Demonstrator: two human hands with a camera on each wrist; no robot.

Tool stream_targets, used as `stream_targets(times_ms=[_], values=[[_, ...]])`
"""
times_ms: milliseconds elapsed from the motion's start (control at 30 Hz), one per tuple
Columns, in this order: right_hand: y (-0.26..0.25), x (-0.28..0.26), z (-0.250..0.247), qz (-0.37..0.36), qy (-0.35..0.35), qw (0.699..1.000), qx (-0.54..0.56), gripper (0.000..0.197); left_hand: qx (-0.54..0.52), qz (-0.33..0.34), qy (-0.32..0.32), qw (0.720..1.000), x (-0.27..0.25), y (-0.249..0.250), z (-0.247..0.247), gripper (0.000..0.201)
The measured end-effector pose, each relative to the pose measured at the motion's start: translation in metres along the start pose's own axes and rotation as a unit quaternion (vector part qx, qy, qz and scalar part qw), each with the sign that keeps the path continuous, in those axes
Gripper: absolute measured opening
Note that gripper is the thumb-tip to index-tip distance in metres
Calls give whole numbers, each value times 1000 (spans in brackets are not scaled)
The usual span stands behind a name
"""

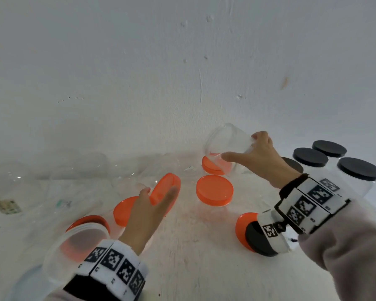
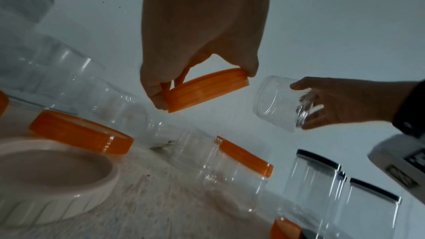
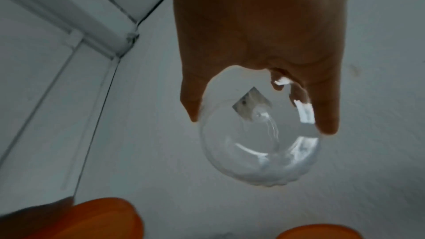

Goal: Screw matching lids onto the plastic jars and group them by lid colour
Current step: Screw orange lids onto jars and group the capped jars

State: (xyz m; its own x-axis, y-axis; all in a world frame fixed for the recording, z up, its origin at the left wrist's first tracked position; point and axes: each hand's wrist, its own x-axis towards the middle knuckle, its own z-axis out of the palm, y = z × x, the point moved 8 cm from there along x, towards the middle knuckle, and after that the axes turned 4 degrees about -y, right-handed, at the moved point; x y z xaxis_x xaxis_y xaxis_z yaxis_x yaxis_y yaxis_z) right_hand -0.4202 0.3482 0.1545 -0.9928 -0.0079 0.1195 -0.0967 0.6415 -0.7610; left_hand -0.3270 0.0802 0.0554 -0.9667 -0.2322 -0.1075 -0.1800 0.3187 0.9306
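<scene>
My right hand [image 1: 262,158] grips 1 clear jar [image 1: 227,141] in the air, tilted, mouth end toward that hand. My left hand [image 1: 149,211] pinches 1 orange lid [image 1: 164,191] lower and leftward, apart.

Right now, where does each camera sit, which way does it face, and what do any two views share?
Head: above, facing forward and down at the table; shows both hands and banded wrists.
Left wrist: low, looks along the left hand gripping an orange lid.
Right wrist: looks along the right hand holding a clear jar, with the wall behind.
Shared: all three show that jar.
</scene>
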Motion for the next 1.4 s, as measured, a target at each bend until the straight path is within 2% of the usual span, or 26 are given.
stream_targets(times_ms=[67,167,267,300,367,400,533,633,833,967,1133,1333,1400], values=[[4,-23,14,29,-73,990,121,97,-24,3,17,1000,-7,8,-7,119],[3,-60,38,12,-158,962,221,56,-54,-7,21,998,-15,11,-15,111],[12,-87,65,4,-197,943,267,40,-74,0,19,997,-22,13,-19,107],[17,-92,72,16,-201,936,287,45,-77,4,18,997,-23,13,-19,107],[33,-100,87,52,-214,930,295,78,-74,7,11,997,-27,12,-19,108],[40,-104,96,72,-234,927,284,87,-70,7,5,998,-29,12,-18,109],[54,-120,124,88,-309,925,201,97,-52,12,-26,998,-36,7,-13,122],[61,-121,132,78,-286,947,122,98,-31,18,-44,998,-38,1,-10,123],[68,-134,146,36,-302,952,19,97,51,47,-92,993,-42,-7,9,109],[66,-143,150,10,-315,949,20,107,136,94,-110,980,-48,-8,23,103],[58,-145,150,-8,-328,943,53,108,152,122,-132,972,-52,-12,39,104],[41,-143,133,-99,-234,967,-26,94,190,154,-153,958,-56,-12,53,107],[40,-144,132,-104,-229,967,-37,86,196,154,-158,956,-56,-13,55,107]])
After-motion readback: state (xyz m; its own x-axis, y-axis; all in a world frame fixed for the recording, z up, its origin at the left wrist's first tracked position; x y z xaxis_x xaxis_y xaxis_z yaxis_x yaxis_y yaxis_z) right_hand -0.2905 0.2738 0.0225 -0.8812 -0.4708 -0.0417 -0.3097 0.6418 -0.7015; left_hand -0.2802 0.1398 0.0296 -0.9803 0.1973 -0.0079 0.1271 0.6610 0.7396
